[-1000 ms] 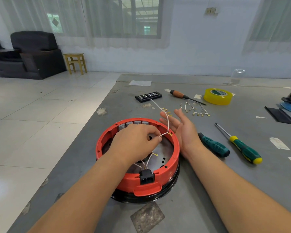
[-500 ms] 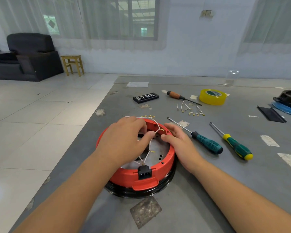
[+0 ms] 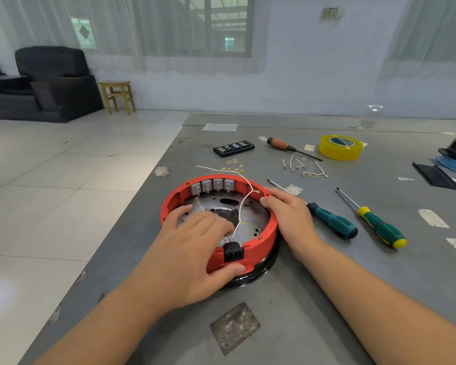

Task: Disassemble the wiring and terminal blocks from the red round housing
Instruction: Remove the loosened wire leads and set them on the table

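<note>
The red round housing [image 3: 271,233] sits on a black base in the middle of the grey table. Several grey terminal blocks [image 3: 212,185] line its far inner wall. A white wire [image 3: 244,204] runs from behind the black power socket [image 3: 232,253] in the near wall, up over the far rim and onto the table. My left hand [image 3: 192,243] lies across the near-left rim, fingers inside behind the socket and thumb on the outer wall below it, pinching that wall. My right hand [image 3: 290,219] rests against the right side, fingers laid along the rim.
Two green-handled screwdrivers [image 3: 332,222] [image 3: 382,229] lie right of the housing. Farther back are loose wires [image 3: 306,168], small brass terminals [image 3: 232,169], a wooden-handled screwdriver [image 3: 279,144], yellow tape [image 3: 340,147] and a black bit case [image 3: 233,148]. The table's edge runs diagonally on the left.
My left hand let go of the white wire and dropped to the near wall by the socket. My right hand came in from beside the housing and settled on its right rim.
</note>
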`<state>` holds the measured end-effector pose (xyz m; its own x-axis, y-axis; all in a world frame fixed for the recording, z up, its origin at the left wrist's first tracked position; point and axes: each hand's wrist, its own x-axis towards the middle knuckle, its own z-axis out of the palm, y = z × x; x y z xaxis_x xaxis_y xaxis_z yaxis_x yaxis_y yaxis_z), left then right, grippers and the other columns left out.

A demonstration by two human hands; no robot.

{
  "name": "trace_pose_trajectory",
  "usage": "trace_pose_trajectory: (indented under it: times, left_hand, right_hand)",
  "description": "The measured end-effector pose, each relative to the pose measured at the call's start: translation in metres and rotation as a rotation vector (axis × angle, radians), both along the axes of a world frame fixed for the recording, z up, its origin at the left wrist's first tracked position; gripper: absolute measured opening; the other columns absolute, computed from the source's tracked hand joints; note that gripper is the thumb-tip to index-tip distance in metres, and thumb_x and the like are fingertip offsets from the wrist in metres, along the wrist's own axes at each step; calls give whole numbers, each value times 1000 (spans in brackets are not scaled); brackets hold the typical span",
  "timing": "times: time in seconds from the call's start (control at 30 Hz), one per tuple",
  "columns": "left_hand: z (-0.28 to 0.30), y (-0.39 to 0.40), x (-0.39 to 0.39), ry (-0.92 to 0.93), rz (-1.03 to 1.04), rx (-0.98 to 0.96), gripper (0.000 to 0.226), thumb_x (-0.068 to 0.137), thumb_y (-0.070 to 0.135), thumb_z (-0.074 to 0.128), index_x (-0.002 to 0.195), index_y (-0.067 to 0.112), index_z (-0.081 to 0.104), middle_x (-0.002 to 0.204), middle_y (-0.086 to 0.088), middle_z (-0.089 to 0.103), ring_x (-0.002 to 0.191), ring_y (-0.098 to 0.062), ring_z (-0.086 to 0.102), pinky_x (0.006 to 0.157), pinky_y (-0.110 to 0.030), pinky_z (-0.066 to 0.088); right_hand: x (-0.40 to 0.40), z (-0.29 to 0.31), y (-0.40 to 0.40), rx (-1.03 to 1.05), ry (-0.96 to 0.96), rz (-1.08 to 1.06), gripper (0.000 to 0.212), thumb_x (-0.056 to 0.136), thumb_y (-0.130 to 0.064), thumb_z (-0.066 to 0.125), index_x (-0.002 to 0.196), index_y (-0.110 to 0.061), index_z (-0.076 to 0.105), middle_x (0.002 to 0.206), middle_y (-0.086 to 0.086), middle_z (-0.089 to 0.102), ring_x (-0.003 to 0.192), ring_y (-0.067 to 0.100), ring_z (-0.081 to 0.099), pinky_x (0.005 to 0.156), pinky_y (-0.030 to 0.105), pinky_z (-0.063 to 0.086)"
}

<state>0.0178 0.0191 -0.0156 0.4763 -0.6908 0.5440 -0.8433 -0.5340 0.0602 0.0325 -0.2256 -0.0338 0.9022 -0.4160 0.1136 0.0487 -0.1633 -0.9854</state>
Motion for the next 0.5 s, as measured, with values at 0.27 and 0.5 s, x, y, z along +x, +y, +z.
trace_pose_trajectory:
  times: [0.27, 0.5]
  left_hand:
    - [-3, -4, -6, 39, 264, -25, 54, 84, 78, 49, 88, 27, 63, 96, 12, 59, 100, -19, 58, 100, -38, 32]
    - [-12, 1, 3, 160, 159, -14, 58, 86, 81, 41, 91, 29, 67, 83, 20, 53, 90, -8, 47, 100, -34, 27]
  right_hand:
    - [2, -2, 1, -56, -16, -11, 31, 79, -41, 60, 103, -54, 75, 96, -12, 78, 83, 15, 71, 91, 43, 57]
    - [-2, 0, 2, -40, -60, 7, 24, 92, -37, 61, 106, -46, 77, 106, -18, 76, 104, 5, 70, 104, 39, 51]
